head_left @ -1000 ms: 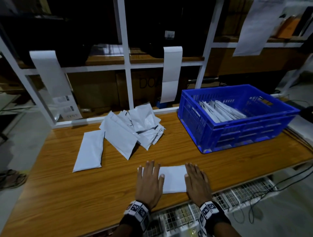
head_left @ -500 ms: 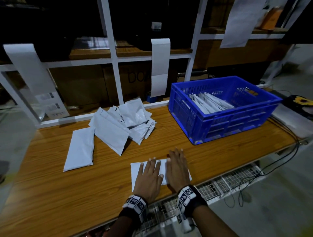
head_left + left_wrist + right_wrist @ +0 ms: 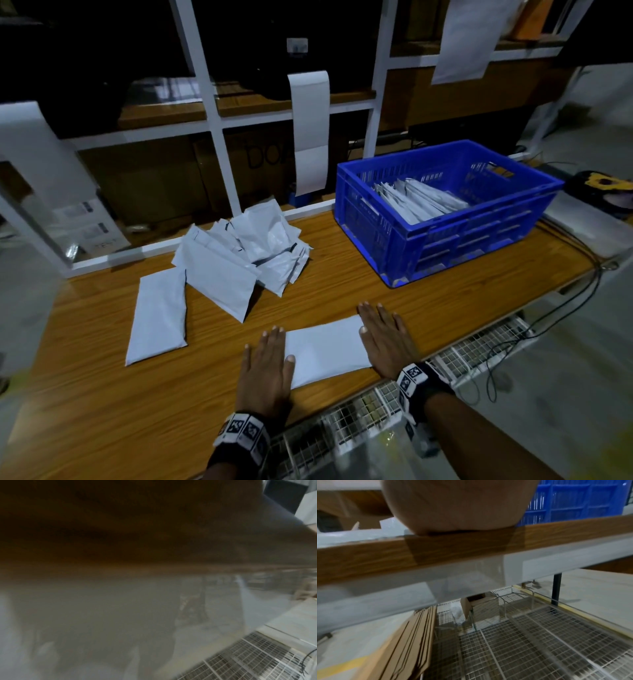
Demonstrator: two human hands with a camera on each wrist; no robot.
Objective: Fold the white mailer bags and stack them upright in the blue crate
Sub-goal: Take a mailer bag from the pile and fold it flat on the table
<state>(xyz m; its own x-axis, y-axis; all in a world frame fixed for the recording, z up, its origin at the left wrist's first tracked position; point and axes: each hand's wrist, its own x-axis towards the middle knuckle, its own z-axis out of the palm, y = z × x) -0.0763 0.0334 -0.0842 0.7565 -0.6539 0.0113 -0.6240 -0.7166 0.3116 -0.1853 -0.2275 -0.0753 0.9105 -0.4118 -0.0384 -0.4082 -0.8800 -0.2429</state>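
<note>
A folded white mailer bag (image 3: 327, 349) lies flat near the front edge of the wooden table (image 3: 102, 411). My left hand (image 3: 269, 363) presses flat on its left end with straight fingers. At the bag's right end my right hand (image 3: 385, 337) also lies flat, palm down. The blue crate (image 3: 445, 212) stands at the back right, with several folded bags (image 3: 418, 202) leaning inside it. A loose pile of unfolded white bags (image 3: 246, 253) sits at the back middle, and one bag (image 3: 159, 317) lies flat to its left. The right wrist view shows my palm (image 3: 457, 507) on the table edge and the crate (image 3: 573, 500) behind.
A white shelf frame (image 3: 212, 144) runs along the table's back, with paper strips (image 3: 310, 133) hanging from it. Wire mesh baskets (image 3: 472, 353) sit under the front edge, and cables (image 3: 582, 294) hang off the right side. The left wrist view is dark and blurred.
My hands were close together on the middle of the bag half a second ago. They have slid apart to its two ends, flattening it.
</note>
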